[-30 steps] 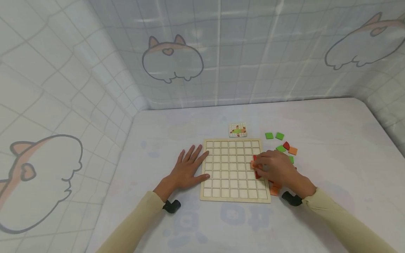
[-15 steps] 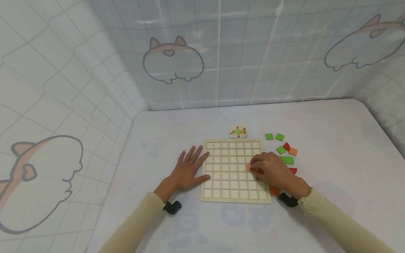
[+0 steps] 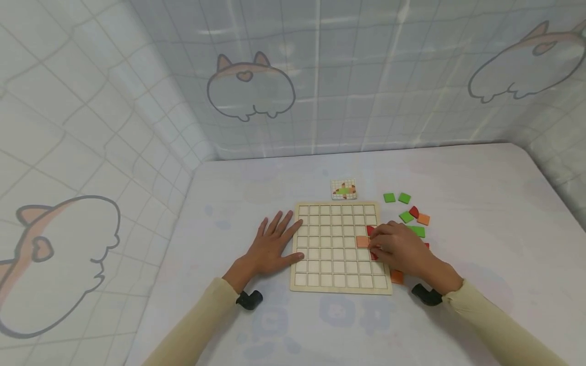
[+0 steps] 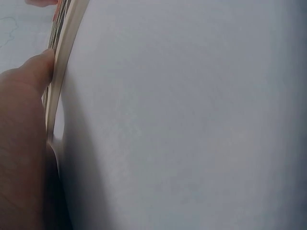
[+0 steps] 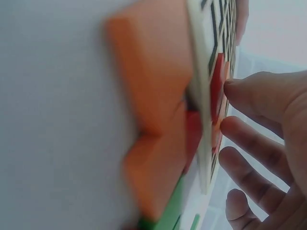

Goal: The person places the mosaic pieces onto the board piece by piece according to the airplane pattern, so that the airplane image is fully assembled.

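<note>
My left hand (image 3: 270, 249) lies spread on the left edge of the pale wooden grid board (image 3: 319, 263); in the left wrist view its thumb (image 4: 41, 67) presses against the board's side. Over the board's right columns hovers my right hand (image 3: 400, 246), thumb and fingertips right at the tiles and pinching nothing. An orange square tile (image 3: 363, 242) sits in a cell just left of those fingertips. Red tiles with a curved edge lie above and below: the upper red tile (image 3: 370, 230) shows more, the lower red tile (image 3: 374, 255) partly hides under the hand.
Right of the board lie several loose tiles: green tiles (image 3: 389, 197), a red tile (image 3: 414, 211) and orange tiles (image 3: 397, 277). A small pattern card (image 3: 344, 189) rests behind the board. Tiled-print walls (image 3: 357, 81) close off the back and sides.
My right hand pushed the orange tile left into its cell, then let go and drew back a little to the right. The left hand has stayed put.
</note>
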A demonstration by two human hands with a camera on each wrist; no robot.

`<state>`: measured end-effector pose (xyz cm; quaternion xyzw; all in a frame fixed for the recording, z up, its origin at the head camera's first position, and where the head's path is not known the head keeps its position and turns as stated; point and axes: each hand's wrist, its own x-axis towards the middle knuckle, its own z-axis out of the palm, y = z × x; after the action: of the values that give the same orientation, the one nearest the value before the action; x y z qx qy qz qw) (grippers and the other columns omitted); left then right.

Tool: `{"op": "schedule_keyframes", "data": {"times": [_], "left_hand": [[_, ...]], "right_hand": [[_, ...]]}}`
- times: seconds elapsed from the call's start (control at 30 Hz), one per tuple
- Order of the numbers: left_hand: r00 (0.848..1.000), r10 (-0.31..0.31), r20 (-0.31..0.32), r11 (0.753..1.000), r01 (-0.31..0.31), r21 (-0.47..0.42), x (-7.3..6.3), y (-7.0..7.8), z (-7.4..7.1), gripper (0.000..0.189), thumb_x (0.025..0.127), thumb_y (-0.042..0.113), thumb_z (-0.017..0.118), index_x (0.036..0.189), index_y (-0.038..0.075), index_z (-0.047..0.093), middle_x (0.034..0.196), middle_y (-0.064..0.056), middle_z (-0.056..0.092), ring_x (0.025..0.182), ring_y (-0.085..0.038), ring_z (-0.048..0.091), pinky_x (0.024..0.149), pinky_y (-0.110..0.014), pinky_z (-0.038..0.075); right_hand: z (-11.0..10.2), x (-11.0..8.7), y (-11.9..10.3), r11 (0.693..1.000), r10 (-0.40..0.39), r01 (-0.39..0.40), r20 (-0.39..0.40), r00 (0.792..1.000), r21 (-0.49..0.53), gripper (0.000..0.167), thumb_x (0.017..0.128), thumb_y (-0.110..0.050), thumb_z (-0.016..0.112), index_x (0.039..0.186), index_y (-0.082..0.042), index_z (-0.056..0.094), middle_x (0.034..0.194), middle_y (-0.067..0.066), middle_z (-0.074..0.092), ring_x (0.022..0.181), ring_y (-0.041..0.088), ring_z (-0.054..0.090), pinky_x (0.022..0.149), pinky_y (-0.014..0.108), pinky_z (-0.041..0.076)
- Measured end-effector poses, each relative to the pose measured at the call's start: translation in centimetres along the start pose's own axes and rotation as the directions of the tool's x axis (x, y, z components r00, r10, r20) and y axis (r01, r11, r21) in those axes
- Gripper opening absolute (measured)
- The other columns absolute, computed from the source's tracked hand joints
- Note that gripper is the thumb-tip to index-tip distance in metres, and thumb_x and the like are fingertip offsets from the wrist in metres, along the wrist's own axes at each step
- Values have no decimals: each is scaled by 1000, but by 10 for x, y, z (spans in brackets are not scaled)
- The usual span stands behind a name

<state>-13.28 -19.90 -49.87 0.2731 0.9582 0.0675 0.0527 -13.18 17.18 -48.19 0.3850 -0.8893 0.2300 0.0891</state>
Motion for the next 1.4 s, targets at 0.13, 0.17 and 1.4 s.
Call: {"op": "schedule_keyframes", "data": {"times": [0.13,0.17,1.4], "left_hand": [[1000,-9,5,1000,9,0,-1,0,-1,85,92,76,31,159,29,10,165,-4,0,149,-28,-4,114,-59,2],[1000,-8,4,1000,8,1,-1,0,-1,85,92,76,32,159,29,10,165,-4,0,149,-29,-4,114,-59,2],[1000,4,-2,1000,-4,-7,-1,3,-4,85,93,72,38,160,25,14,165,-7,3,149,-31,-1,113,-61,5]], "right_hand": [[-5,-12,0,1000,24,-24,-13,1000,-6,14,74,-10,86,84,-15,77,91,-6,65,85,15,57,71,33,49],[-7,-16,0,999,38,-38,-12,999,-11,14,74,-10,86,84,-15,77,91,-6,65,85,15,57,72,33,49],[-19,-80,-16,999,-41,40,-42,998,-20,27,60,-17,92,82,-21,77,91,-17,65,90,10,55,81,29,40]]}}
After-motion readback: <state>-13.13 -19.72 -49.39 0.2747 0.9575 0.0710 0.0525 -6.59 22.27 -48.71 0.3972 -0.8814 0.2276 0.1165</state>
